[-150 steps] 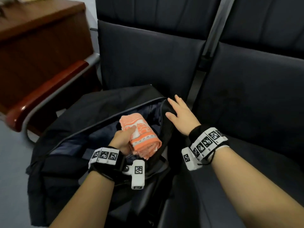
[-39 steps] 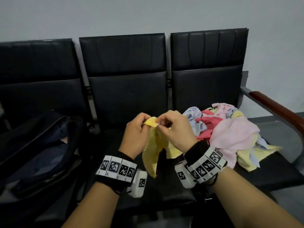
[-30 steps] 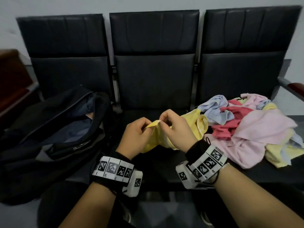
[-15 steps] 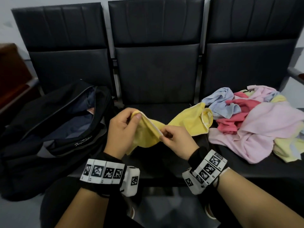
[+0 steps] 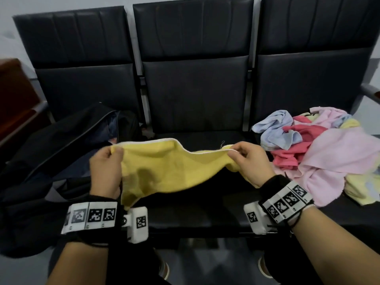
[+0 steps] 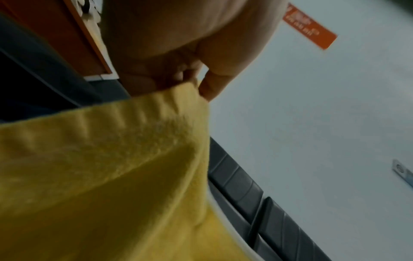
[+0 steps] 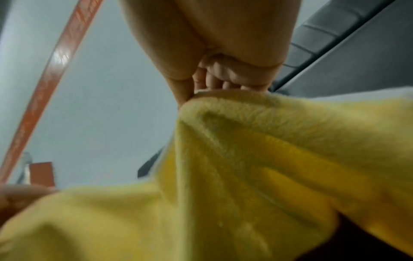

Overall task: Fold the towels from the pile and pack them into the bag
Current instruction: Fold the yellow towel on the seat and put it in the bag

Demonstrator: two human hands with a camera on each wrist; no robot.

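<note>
A yellow towel (image 5: 170, 169) hangs stretched between my two hands above the middle seat. My left hand (image 5: 107, 163) pinches its left top corner, and my right hand (image 5: 246, 161) pinches the right top corner. The left wrist view shows the left hand (image 6: 190, 77) pinching the yellow towel (image 6: 111, 167); the right wrist view shows the right hand (image 7: 214, 77) curled on the yellow towel (image 7: 257, 159). The black bag (image 5: 61, 145) lies open on the left seat. The pile of towels (image 5: 320, 153), pink, red, blue and yellow, covers the right seat.
A row of three black seats (image 5: 195, 79) runs along a pale wall. A wooden cabinet (image 5: 16, 95) stands at the far left beside the bag. A metal armrest (image 5: 370, 93) ends the row on the right. The floor (image 5: 195, 264) is grey.
The orange towel went into the bag five seconds ago. Since then I took a yellow towel from the pile, and my hands have now drawn apart, spreading it wide.
</note>
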